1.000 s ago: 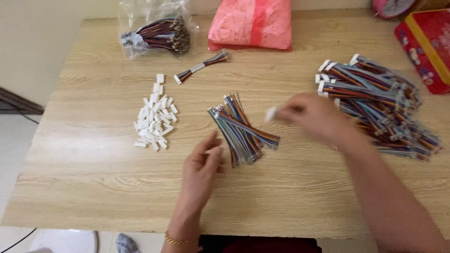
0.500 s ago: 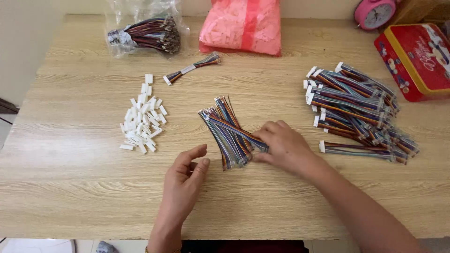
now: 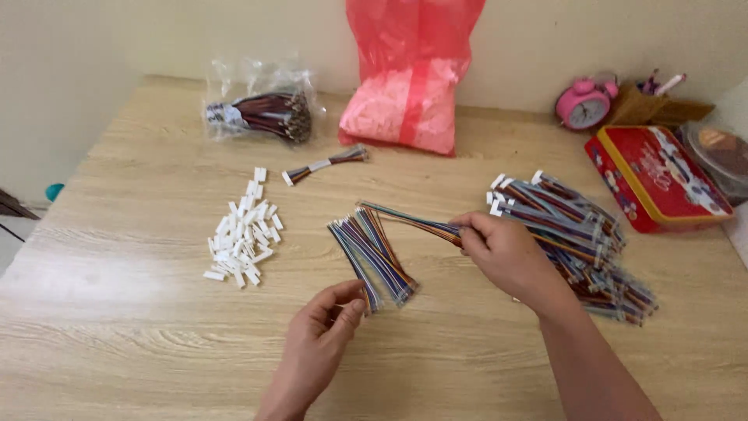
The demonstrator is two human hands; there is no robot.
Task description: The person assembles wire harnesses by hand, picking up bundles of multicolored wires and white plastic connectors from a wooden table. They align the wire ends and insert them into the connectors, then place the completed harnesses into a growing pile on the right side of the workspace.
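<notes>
Strand of multicoloured ribbon wire pinched at its near end by right hand, long axis running up-left from the fingers above the loose flat bundle of bare-ended coloured wires. Left hand, fingers curled, thumb and forefinger touching that bundle's near end. Left of bundle, heap of small white plastic connectors; right of it, behind right hand, pile of finished wire harnesses with white plugs.

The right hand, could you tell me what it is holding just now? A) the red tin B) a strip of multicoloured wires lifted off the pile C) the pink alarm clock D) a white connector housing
B: the right hand pinches one end of a strip of multicoloured wires, raised off the loose wire pile on the wooden table.
</notes>
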